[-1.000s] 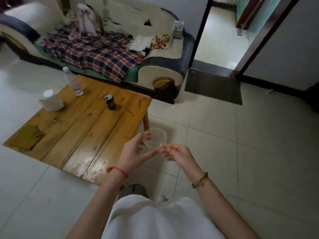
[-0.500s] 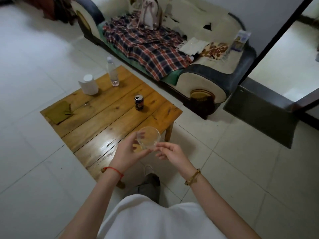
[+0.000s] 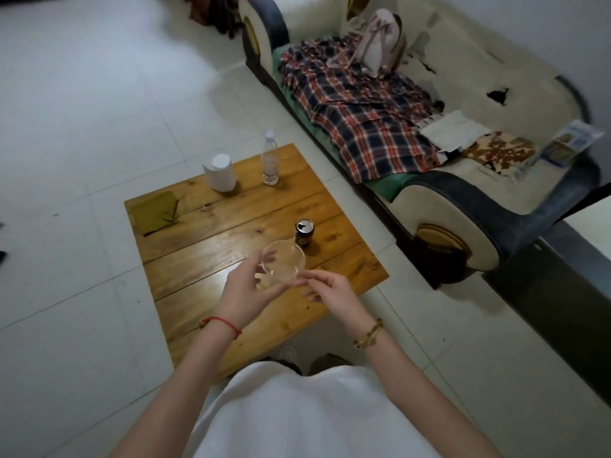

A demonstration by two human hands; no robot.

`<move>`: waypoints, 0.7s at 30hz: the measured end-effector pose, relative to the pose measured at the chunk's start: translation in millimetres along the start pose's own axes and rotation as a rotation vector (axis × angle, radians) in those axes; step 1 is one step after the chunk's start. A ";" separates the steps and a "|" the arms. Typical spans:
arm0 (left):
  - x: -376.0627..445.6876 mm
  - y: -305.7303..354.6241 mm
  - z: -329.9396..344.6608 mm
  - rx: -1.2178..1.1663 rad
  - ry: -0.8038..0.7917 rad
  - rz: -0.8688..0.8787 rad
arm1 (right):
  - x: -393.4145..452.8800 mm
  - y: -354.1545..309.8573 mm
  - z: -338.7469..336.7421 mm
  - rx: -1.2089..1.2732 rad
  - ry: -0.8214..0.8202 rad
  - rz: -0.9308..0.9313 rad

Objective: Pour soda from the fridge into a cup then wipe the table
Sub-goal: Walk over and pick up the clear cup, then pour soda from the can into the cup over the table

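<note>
My left hand [image 3: 246,290] grips a clear empty glass cup [image 3: 282,264] from the left, above the near part of the low wooden table [image 3: 205,259]. My right hand [image 3: 330,290] is beside the cup, its fingertips touching the cup's right edge. An opened dark soda can [image 3: 304,232] stands upright on the table just beyond the cup. An olive-green cloth [image 3: 155,212] lies flat at the table's far left corner.
A white paper roll [image 3: 220,172] and a clear plastic bottle [image 3: 270,159] stand at the table's far edge. A sofa [image 3: 456,200] with a plaid blanket [image 3: 360,107] runs along the right. White tile floor surrounds the table. A dark doormat [image 3: 562,312] lies right.
I have walked up to the table and turned left, so the table now lies under my hands. The cup stays in my left hand, the right hand close beside it.
</note>
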State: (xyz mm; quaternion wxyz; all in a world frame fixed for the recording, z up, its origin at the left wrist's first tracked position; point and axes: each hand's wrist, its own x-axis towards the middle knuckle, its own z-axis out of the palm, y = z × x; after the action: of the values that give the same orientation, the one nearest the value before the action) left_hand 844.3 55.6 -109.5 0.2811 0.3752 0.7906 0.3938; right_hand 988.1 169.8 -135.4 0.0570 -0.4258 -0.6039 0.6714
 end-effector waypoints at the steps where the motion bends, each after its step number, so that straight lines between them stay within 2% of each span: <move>1: 5.9 -1.2 -0.3 -0.005 0.020 -0.020 | 8.6 -2.2 -3.2 -0.015 -0.017 -0.002; 4: 21.3 -7.1 1.1 -0.003 0.077 -0.086 | 36.1 -4.7 -13.0 -0.063 -0.046 -0.005; 8: 37.4 -18.3 7.9 -0.048 0.156 -0.198 | 81.0 -1.6 -33.4 -0.123 -0.001 0.035; 14: 55.2 -34.4 24.7 -0.074 0.287 -0.304 | 159.1 8.9 -67.7 -0.426 0.083 0.005; 21: 76.0 -64.4 46.4 -0.117 0.400 -0.388 | 256.5 32.2 -69.4 -0.602 0.036 0.016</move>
State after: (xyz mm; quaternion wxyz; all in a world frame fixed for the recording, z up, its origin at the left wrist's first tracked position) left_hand 812.1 110.3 -199.2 0.2112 0.1148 0.8632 0.4439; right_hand 884.8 365.7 -285.7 -0.0664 -0.4401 -0.7713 0.4549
